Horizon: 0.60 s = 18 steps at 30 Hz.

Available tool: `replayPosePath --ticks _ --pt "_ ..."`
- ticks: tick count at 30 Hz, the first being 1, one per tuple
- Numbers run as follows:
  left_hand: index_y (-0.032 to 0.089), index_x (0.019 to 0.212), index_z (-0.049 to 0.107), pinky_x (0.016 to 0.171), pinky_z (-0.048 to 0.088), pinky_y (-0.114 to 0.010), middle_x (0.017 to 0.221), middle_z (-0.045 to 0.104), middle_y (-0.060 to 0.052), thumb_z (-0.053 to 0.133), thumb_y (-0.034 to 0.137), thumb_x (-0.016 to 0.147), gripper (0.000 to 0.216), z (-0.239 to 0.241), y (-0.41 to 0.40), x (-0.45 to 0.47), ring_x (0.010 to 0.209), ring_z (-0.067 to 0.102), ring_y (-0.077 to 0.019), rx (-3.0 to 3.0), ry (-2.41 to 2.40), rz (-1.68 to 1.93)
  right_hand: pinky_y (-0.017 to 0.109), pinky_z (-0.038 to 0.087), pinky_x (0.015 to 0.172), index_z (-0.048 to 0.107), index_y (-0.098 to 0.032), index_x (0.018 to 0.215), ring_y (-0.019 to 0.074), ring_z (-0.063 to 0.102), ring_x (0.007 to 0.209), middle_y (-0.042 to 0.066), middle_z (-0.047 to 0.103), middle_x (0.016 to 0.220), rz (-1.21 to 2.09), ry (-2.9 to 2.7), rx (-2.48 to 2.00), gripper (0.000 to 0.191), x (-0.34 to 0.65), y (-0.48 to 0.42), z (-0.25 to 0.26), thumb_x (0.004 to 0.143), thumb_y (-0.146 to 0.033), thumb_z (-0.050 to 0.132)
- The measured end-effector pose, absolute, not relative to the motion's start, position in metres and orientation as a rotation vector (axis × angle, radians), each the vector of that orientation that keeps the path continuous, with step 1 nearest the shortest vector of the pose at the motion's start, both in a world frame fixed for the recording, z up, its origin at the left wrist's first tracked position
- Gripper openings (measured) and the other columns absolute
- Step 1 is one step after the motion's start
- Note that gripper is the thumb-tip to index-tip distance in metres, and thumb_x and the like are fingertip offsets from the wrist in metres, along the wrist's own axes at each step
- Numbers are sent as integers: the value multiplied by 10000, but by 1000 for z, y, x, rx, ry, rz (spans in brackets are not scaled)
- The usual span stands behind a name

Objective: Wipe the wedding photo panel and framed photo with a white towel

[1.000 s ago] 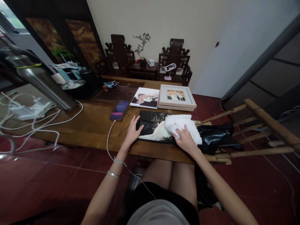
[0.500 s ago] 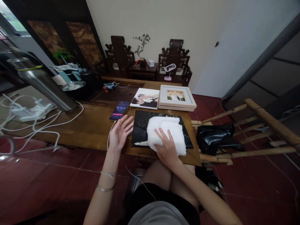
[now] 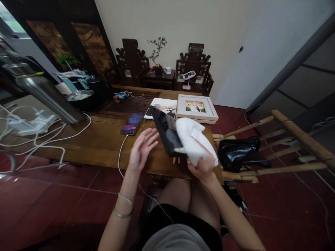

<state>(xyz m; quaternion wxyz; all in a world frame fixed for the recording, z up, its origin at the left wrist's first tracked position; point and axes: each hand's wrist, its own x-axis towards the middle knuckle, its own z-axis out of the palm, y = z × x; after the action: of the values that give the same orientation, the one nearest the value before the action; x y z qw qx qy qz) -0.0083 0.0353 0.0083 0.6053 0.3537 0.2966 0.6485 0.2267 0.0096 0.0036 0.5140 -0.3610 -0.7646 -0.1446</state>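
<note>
- Far left: white cables (image 3: 44, 139) lie in loops beside a steel bottle (image 3: 49, 94); slack seems simply left there.
- Phone (image 3: 132, 123): face up on the bench (image 3: 104, 139), white lead plugged in at its near end, probably for charging.
- Left hand (image 3: 142, 148): empty, fingers loosely spread beside the panel's left edge; contact cannot be told. Placed there, it could steady that edge.
- White-bordered print (image 3: 166, 103): flat behind, partly covered by the panel.
- Black picture panel (image 3: 167, 134): tilted above the bench between the hands, left part exposed, right part under cloth.
- White cloth (image 3: 193, 139): draped over the panel's right side, probably padding the grip.
- Right hand (image 3: 202, 167): clasping the cloth, apparently pinching the panel through it.
- Framed picture (image 3: 196, 106): flat behind the cloth, likely parked out of the working area.
- Black bag (image 3: 235, 153): on the bamboo chair (image 3: 300, 136), off the bench.
</note>
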Motion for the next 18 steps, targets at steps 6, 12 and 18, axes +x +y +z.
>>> replayPosePath --ticks 6,12,18 --pt "161 1183 558 1042 388 -387 1289 571 -139 671 207 770 431 -33 40 31 1233 510 -247 629 837 1254 425 547 824 629 -103 939 245 654 876 109 682 894 32 -908 -1106 327 219 28 38 717 -323 724" --pt "157 1146 577 969 471 -359 1265 597 -122 626 362 833 377 -30 41 59 1150 576 -256 630 850 1420 412 514 923 526 -153 1224 211 627 1017 86 636 1154 630 -569 -908 550 206 27 36 729 -303 711" --pt "120 1094 595 860 516 -357 1086 684 -134 655 460 787 462 -39 55 30 1037 634 -282 639 1122 1471 402 519 914 590 -145 1112 219 636 1000 76 680 1072 822 -443 -1049 536 236 20 -1 634 -292 782"
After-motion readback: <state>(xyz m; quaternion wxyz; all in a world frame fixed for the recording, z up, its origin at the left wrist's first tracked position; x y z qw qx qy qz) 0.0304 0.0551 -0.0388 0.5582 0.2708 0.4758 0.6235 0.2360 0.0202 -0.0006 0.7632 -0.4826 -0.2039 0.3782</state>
